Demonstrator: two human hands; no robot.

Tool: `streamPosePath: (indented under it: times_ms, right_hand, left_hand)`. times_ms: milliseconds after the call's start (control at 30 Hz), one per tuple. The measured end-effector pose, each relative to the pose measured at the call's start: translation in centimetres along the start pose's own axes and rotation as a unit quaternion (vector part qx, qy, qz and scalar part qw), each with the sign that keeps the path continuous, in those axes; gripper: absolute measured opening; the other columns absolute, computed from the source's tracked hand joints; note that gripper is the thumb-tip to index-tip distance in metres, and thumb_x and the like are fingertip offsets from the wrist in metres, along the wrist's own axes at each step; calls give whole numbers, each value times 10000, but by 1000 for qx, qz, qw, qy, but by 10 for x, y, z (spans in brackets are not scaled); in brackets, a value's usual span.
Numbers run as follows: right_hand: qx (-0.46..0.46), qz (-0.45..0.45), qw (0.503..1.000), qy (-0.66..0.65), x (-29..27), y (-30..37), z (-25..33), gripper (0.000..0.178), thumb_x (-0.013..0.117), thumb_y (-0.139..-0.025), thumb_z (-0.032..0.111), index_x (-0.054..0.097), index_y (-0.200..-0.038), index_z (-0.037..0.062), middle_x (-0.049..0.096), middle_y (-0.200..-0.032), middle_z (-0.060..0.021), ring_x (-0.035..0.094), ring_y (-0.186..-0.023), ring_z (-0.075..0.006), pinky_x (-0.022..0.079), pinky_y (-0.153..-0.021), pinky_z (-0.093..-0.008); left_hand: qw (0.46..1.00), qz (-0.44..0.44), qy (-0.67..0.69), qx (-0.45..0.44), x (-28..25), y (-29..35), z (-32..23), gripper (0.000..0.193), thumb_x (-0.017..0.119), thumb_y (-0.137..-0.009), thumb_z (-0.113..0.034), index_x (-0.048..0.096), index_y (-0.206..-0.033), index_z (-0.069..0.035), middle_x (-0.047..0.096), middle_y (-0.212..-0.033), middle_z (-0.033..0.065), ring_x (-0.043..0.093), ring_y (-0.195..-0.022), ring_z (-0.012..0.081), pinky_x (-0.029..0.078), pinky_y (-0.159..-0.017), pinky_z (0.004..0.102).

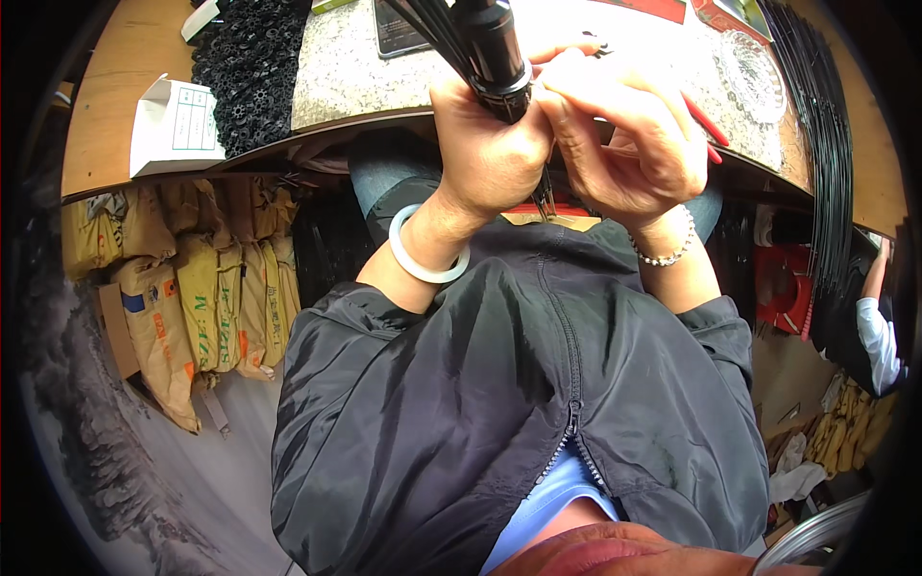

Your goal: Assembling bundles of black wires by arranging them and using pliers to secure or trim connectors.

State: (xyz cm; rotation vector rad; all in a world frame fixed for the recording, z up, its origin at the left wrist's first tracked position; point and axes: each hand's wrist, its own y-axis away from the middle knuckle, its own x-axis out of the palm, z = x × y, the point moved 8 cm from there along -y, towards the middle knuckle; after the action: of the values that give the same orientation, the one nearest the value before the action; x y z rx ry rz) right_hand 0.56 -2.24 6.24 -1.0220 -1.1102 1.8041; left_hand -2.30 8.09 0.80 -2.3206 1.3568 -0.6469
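My left hand is wrapped round what looks like a black umbrella frame, a thick black shaft with a pale ring low on it. Thin black rods run alongside the shaft, and their ends show below the fist. Beside it, my right hand is closed, its thumb and forefinger pinched close to the shaft's lower end. What they pinch is too small to make out. Red tool handles stick out from behind the right hand; whether they rest on the table is hidden.
Small black plastic parts are heaped left of the speckled work surface, by a white box. A phone lies at the back. Rightward are a clear glass dish and long black rods. Sacks stand below left; another person's sleeve shows far right.
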Motion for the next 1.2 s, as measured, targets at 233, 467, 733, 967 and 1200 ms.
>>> streamPosePath:
  times_ms: [233,467,733,967,1200]
  right_hand:
    - [4,-1,1000,4,0,2,-2,200,715,-677,-20,628,-854,6,621,-784,-90,602,-701,-161,481,-622,-244]
    - [16,0,1000,0,0,2,-3,186,709,-687,-14,626,-853,4,627,-777,-94,600,-693,-161,475,-620,-242]
    - [9,-7,1000,-19,1,4,-4,176,696,-700,-25,617,-857,-5,636,-784,-95,587,-675,-147,458,-605,-236]
    - [56,-18,997,-41,3,9,-8,183,678,-721,-33,597,-884,-17,642,-839,-80,486,-579,-62,375,-517,-165]
    - [34,-27,998,-44,2,13,-9,172,676,-727,-28,594,-877,-11,642,-840,-73,454,-557,-45,360,-496,-161]
  left_hand:
    - [1000,2,-11,12,1,0,-2,250,585,-826,-84,580,-1013,82,633,-909,116,598,-791,139,472,-716,235]
    - [1000,4,-3,7,0,-1,0,272,611,-816,-103,580,-1011,84,633,-920,115,600,-792,141,475,-719,238]
    - [999,-17,-15,23,-1,0,-3,260,611,-815,-110,592,-999,74,637,-921,125,606,-807,151,476,-731,242]
    - [998,-52,-25,6,-4,0,-3,179,557,-744,55,622,-910,44,653,-874,117,613,-805,150,480,-739,269]
    - [998,-60,-13,2,-5,2,0,193,568,-733,59,623,-917,41,652,-882,115,616,-816,158,482,-741,271]
